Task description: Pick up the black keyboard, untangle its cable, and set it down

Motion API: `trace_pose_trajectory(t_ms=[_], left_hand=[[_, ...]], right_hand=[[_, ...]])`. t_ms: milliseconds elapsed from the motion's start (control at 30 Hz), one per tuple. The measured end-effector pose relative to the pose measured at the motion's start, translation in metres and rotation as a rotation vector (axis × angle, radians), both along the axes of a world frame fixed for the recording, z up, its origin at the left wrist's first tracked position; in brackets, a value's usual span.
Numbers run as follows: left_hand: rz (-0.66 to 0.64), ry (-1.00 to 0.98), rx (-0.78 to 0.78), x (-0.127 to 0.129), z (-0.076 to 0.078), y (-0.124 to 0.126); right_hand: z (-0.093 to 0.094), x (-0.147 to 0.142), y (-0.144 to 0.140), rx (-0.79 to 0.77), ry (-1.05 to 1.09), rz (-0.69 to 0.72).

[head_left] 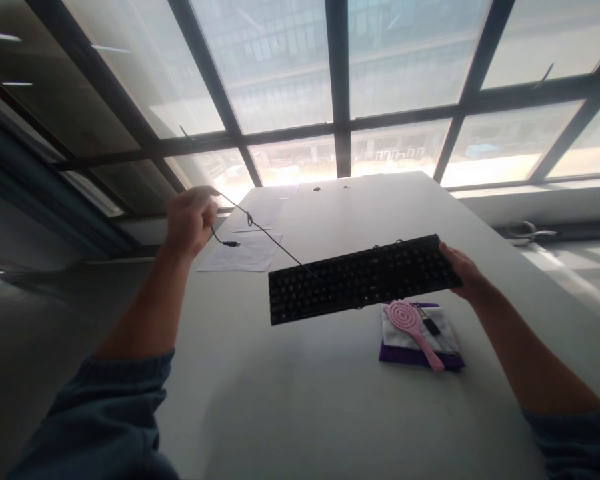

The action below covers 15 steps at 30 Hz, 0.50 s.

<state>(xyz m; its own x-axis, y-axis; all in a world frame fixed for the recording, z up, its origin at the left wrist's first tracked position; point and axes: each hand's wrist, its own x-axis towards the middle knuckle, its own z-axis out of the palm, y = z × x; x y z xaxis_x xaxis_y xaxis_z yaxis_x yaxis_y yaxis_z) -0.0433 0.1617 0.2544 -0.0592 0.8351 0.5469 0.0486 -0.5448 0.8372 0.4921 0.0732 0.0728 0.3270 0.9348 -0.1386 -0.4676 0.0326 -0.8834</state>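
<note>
My right hand (pixel 467 272) grips the right end of a black keyboard (pixel 360 279), thumb on top, holding it tilted above the white table. A thin black cable (pixel 275 241) runs taut from the keyboard up to my left hand (pixel 193 217), which is closed around it. Part of the cable is looped in a small knot midway. Its USB plug (pixel 231 244) dangles below my left hand. Small loops of cable peek out at the keyboard's far and near edges; what lies behind it is hidden.
On the table (pixel 260 407), a pink hairbrush (pixel 405 316) lies on a folded purple and white cloth (pixel 405 355), beside a small black tag (pixel 431 325). Sheets of paper (pixel 245 257) rest at the far left. Large windows (pixel 280 67) stand beyond; a coiled pale cable (pixel 523 231) is at right.
</note>
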Motion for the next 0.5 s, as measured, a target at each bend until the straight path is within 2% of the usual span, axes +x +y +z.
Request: trace_pose_trajectory(t_ms=[67,167,367,500], left_hand=[[0.006,0.026,-0.043,0.003,-0.009,0.012],[0.017,0.045,-0.122,0.007,-0.028,0.022],[0.069,0.095,-0.330,0.019,-0.077,0.028],[0.065,0.165,-0.504,0.041,-0.112,0.011]], right_hand=[[0.004,-0.004,-0.004,-0.060,0.001,0.154],[0.010,-0.011,-0.010,-0.037,-0.012,0.249],[0.023,-0.020,-0.020,0.034,0.015,0.221],[0.028,-0.026,-0.022,0.095,0.056,0.186]])
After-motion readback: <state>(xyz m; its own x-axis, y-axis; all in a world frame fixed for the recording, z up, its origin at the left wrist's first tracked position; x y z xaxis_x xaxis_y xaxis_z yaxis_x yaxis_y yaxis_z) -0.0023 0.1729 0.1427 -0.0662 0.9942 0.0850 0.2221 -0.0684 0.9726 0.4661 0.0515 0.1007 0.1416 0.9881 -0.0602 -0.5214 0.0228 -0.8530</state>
